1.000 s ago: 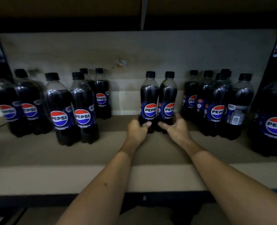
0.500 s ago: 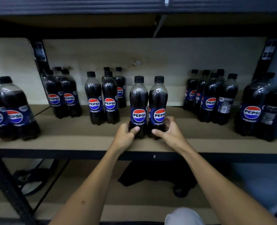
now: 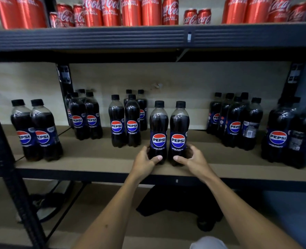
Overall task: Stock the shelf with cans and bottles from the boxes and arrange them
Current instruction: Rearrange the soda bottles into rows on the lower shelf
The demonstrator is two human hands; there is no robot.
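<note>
Two Pepsi bottles stand upright side by side near the front edge of the brown shelf board. My left hand grips the base of the left bottle, thumb across its front. My right hand grips the base of the right bottle the same way. Both labels face me. The bottles' bottoms are hidden behind my fingers.
More Pepsi bottles stand in groups: a pair at far left, clusters left of centre, a group at right, larger bottles at far right. Red Coca-Cola cans fill the shelf above. A black upright post stands at left.
Both hands have drawn the two bottles from the back of the shelf toward its front edge. The view pulled back and up, so the cans above now show.
</note>
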